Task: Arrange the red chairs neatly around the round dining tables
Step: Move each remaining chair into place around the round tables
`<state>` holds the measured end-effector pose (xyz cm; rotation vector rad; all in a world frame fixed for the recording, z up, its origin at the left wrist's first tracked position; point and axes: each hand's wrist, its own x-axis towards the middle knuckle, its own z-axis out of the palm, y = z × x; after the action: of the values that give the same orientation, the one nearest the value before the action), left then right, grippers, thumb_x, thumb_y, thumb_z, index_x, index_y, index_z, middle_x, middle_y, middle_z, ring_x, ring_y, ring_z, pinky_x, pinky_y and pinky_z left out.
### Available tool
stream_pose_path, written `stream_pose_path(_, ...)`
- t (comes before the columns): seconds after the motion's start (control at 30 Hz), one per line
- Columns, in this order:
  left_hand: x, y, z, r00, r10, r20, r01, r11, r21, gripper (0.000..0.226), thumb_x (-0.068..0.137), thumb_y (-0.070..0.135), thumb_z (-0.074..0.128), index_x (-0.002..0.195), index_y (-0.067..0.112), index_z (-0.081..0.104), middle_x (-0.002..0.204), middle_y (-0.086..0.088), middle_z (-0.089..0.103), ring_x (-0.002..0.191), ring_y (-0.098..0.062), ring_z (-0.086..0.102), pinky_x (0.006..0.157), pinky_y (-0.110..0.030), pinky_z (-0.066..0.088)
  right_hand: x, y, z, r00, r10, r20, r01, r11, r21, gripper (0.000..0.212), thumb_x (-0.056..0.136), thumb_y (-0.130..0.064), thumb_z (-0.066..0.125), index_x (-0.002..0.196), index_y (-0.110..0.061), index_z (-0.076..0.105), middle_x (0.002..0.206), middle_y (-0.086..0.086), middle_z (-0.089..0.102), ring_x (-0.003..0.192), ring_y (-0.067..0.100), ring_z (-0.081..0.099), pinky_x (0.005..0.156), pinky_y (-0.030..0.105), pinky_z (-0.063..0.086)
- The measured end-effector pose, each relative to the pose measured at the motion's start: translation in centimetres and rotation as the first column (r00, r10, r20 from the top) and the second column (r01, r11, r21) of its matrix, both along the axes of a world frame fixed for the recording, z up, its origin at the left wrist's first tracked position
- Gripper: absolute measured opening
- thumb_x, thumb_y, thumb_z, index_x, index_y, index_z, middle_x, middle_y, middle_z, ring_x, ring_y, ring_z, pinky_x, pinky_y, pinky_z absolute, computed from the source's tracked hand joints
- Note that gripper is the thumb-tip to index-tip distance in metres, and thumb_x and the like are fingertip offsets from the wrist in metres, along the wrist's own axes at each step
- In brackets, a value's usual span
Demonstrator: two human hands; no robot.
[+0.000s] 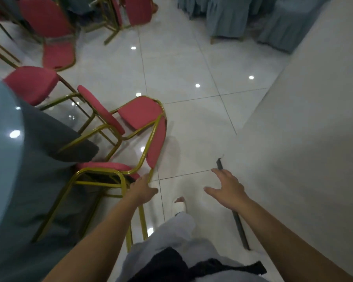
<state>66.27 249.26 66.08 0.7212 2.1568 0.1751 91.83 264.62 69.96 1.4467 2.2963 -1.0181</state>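
Head view, looking down at a glossy white tiled floor [192, 129]. At the left edge stands a round counter [2, 159] draped in blue-grey cloth. The nearest red chair [110, 166], gold-framed, stands on the floor with its seat pushed against the cloth and its back towards the person. The left hand [143, 190] reaches to the gold tube at the base of that chair's back. Its fingers [146, 179] touch the frame and the thumb is spread wide, but blur hides whether any of them curl round the tube. The right hand [227, 190] hovers above the floor, well apart from any chair, with its fingers [217, 171] splayed wide and holding nothing. Under it, a dark strip [239, 226] runs along the foot of a white wall [304, 139]. Just beyond the nearest chair, a second red chair [140, 112] sits askew, and its gold legs look tangled with its neighbours' legs. A third red chair [32, 83] stands further round the counter, and more are at the top left. A foot [178, 206] in a white slipper is planted near the chair's rear leg. The likely risks: moving the nearest chair with 1 hand at 1 corner could swing it round, the crossed legs could drag the second chair along, a leg could snag the hanging cloth, or the rear leg could strike the foot.
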Motion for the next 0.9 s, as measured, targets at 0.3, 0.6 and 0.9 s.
stream_pose_path(0.3,-11.0,15.5,-0.7,0.997,0.060,0.042,-0.057,0.996,-0.074,0.062,0.091,0.029,0.062,0.146,0.015,0.038,0.133,-0.014,0.055,0.116,-0.032,0.057,0.099,-0.044,0.049,-11.2,16.6,0.7,0.997,0.080,0.019,-0.079,0.995,-0.055,0.080,0.083,-0.063,0.062,0.151,-0.036,0.030,0.160,0.002,0.024,0.140,0.026,0.035,0.113,0.045,0.032)
stream_pose_path(0.6,-20.1,27.4,-4.7,0.947,0.317,0.054,-0.308,0.943,-0.128,0.065,0.089,0.035,0.064,0.146,0.014,0.039,0.137,-0.014,0.052,0.120,-0.031,0.054,0.096,-0.038,0.046,-27.6,35.0,-5.5,0.932,0.355,0.074,-0.344,0.929,-0.135,0.080,0.082,-0.062,0.060,0.150,-0.035,0.029,0.158,0.001,0.029,0.141,0.027,0.033,0.109,0.045,0.030)
stream_pose_path(0.9,-22.9,33.2,-9.3,0.829,0.541,0.138,-0.529,0.840,-0.118,0.045,0.087,0.023,0.066,0.129,0.011,0.052,0.117,-0.014,0.062,0.101,-0.029,0.062,0.087,-0.037,0.052,-40.1,44.7,-11.8,0.811,0.567,0.142,-0.523,0.813,-0.257,0.082,0.081,-0.062,0.065,0.149,-0.030,0.032,0.152,0.005,0.036,0.135,0.032,0.040,0.105,0.049,0.036)
